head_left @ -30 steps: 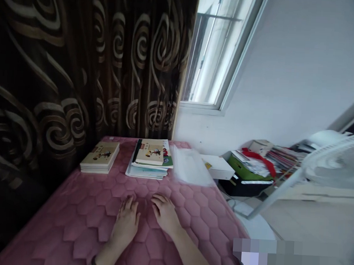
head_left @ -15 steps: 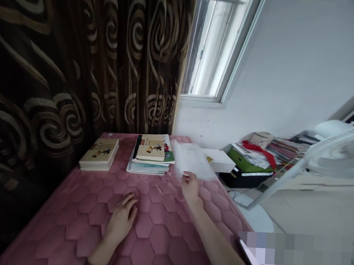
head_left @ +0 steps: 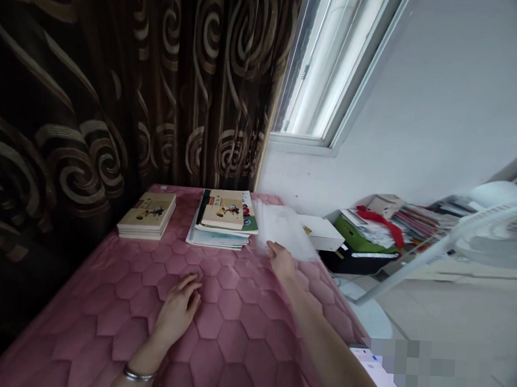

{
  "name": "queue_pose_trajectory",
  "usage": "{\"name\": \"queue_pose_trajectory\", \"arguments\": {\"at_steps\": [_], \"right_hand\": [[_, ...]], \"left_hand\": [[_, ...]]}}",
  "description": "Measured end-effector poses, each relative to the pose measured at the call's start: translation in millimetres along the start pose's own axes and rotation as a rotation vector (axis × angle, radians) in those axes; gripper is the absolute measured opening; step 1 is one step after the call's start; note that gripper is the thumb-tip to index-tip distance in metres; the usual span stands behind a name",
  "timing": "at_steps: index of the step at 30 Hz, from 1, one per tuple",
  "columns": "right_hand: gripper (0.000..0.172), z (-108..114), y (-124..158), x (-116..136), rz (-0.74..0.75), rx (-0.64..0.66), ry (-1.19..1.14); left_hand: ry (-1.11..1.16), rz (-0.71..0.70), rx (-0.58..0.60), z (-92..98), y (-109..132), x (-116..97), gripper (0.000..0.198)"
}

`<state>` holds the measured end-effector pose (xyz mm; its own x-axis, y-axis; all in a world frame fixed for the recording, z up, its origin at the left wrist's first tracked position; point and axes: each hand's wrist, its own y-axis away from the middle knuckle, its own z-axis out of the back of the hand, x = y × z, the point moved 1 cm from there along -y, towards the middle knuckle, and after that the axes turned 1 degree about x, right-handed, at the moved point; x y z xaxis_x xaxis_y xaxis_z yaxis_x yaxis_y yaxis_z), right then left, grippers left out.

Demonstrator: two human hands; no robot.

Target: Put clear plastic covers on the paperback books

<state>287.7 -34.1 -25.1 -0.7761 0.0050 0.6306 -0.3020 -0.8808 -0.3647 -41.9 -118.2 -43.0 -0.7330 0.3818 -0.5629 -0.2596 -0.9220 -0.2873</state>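
My right hand (head_left: 282,262) reaches forward to a pile of translucent plastic sheets (head_left: 285,229), its fingers pinched together at the near left corner. My left hand (head_left: 178,310), with a silver bangle at the wrist, rests on the pink hexagon-quilted cover (head_left: 234,325), fingers apart and slightly bent, holding nothing. Left of the sheets lies a mixed stack of books (head_left: 221,238), topped by a tan book (head_left: 224,208). Farther left is a neat stack of matching tan books (head_left: 147,213).
A white box (head_left: 321,234) sits just right of the sheets. Beyond the table's right edge are a dark bin of papers (head_left: 361,262) and a white fan (head_left: 415,265). A patterned curtain (head_left: 195,86) hangs along the back left. A lit screen (head_left: 376,376) shows at lower right.
My right hand shifts slightly forward at the corner of the plastic sheets. My left hand stays almost still. The view has tilted slightly.
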Motion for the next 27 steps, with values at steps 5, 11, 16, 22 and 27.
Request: {"name": "queue_pose_trajectory", "arguments": {"at_steps": [5,11,16,22,27], "right_hand": [[0.028,15,-4,-4,-0.087,-0.151,-0.008],[0.038,58,5,23,-0.045,-0.445,-0.034],[0.019,55,85,89,0.750,-0.302,0.092],[0.014,-1,175,118,1.043,0.362,0.266],[0.021,17,154,120,0.804,0.594,-0.039]], "left_hand": [[0.000,-0.011,-0.002,3.8,0,-4,0.029],[0.010,-0.028,-0.039,3.1,1,-5,0.027],[0.069,-0.027,-0.110,0.9,-1,-2,0.025],[0.183,0.150,-0.259,3.4,-4,9,0.030],[0.196,0.120,-0.244,5.8,-4,9,0.026]]}}
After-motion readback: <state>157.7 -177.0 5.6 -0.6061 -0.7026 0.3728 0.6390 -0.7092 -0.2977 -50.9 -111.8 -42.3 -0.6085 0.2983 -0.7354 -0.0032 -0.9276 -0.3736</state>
